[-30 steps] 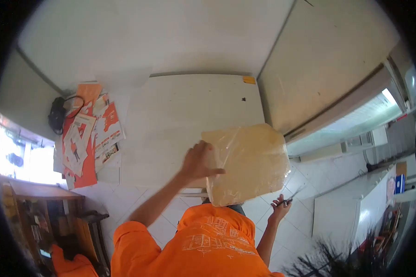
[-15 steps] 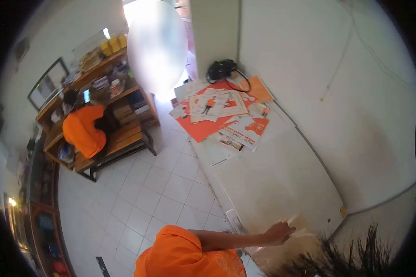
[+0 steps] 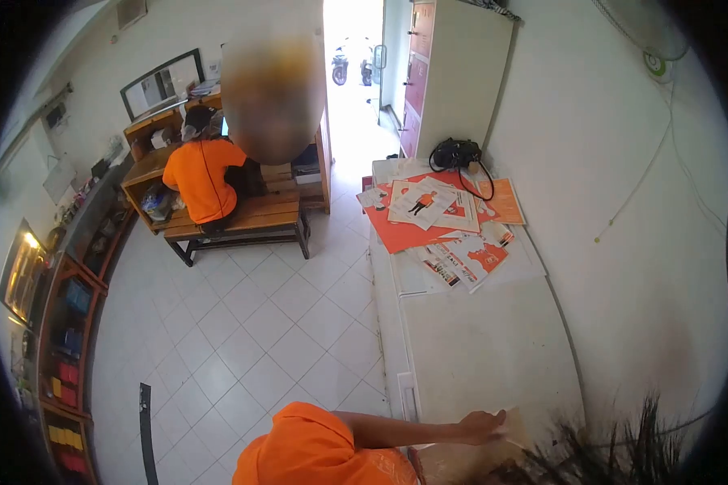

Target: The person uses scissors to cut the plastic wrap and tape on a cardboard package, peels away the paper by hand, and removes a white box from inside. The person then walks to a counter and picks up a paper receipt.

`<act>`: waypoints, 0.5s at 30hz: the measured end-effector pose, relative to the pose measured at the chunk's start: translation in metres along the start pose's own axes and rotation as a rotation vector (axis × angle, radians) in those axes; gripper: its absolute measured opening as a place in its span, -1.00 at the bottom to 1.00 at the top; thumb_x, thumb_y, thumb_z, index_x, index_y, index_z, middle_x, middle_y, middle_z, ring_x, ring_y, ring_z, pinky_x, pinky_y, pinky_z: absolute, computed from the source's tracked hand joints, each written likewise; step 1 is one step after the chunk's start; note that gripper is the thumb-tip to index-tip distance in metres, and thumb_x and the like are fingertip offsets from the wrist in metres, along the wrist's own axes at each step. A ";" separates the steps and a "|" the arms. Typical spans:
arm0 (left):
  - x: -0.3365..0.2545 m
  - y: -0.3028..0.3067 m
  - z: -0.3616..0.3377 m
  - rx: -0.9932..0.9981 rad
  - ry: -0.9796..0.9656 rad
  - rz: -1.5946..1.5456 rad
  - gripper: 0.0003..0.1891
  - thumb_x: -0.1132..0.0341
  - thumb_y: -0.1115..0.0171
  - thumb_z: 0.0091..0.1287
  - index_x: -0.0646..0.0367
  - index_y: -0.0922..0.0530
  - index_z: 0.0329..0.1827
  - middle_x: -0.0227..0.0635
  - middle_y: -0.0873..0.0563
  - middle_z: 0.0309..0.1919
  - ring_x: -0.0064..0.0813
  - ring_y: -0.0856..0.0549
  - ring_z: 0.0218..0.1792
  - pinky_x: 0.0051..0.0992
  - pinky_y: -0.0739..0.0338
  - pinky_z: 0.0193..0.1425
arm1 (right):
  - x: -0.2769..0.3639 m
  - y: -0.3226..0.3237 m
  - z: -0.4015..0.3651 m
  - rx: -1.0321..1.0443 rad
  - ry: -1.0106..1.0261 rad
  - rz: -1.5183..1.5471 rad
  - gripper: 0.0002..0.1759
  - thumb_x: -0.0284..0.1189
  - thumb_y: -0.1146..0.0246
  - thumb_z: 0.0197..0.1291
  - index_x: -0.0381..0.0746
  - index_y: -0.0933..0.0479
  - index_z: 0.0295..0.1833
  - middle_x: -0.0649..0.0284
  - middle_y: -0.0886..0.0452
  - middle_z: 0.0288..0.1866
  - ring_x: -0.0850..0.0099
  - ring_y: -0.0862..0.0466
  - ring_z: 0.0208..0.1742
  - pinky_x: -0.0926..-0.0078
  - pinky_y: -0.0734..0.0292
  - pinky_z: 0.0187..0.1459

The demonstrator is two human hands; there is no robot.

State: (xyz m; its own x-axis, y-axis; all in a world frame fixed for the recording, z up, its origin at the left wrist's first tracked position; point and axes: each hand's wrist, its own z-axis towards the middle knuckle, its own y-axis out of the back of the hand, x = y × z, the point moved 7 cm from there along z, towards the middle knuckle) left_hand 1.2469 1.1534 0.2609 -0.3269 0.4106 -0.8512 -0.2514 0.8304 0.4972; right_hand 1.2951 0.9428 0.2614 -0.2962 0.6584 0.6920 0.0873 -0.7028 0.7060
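My left hand (image 3: 483, 427) reaches across from the orange sleeve (image 3: 311, 432) to the near end of the long white surface (image 3: 493, 339). Its fingers are closed at the edge of a thin tan sheet (image 3: 522, 424), which looks like wrapping paper or plastic. Under the forearm lies a shiny brownish item (image 3: 453, 462) whose kind I cannot make out. Dark hair (image 3: 623, 444) covers much of the tan sheet at the lower right. My right hand is out of view.
Orange and white printed sheets (image 3: 433, 210) and a black bag (image 3: 457, 153) lie on the white surface's far end. A person in an orange shirt (image 3: 202, 182) sits on a wooden bench (image 3: 251, 212). Lockers (image 3: 461, 77) stand beside the bright doorway; shelves (image 3: 69, 323) line the left.
The camera view has tilted up and turned, showing more of the doorway and lockers. My left hand stays closed at the tan sheet and appears slightly lower in view.
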 end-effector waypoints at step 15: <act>-0.009 0.013 -0.007 -0.102 -0.141 -0.002 -0.54 0.14 -0.57 0.05 0.02 -0.63 0.00 -0.19 -0.80 -0.04 -0.01 -0.76 0.03 -0.04 -0.59 0.04 | 0.088 0.032 -0.007 -0.090 -0.138 0.344 -0.20 -0.44 -0.50 0.16 -0.48 -0.19 0.36 -0.15 -0.58 0.03 0.06 -0.64 -0.06 0.12 -0.64 -0.13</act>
State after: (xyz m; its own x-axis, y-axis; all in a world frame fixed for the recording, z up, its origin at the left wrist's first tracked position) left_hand 1.2404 1.1579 0.2757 -0.1969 0.4636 -0.8639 -0.3458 0.7917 0.5037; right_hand 1.2649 0.9769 0.3438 -0.1326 0.4058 0.9043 0.0731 -0.9058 0.4173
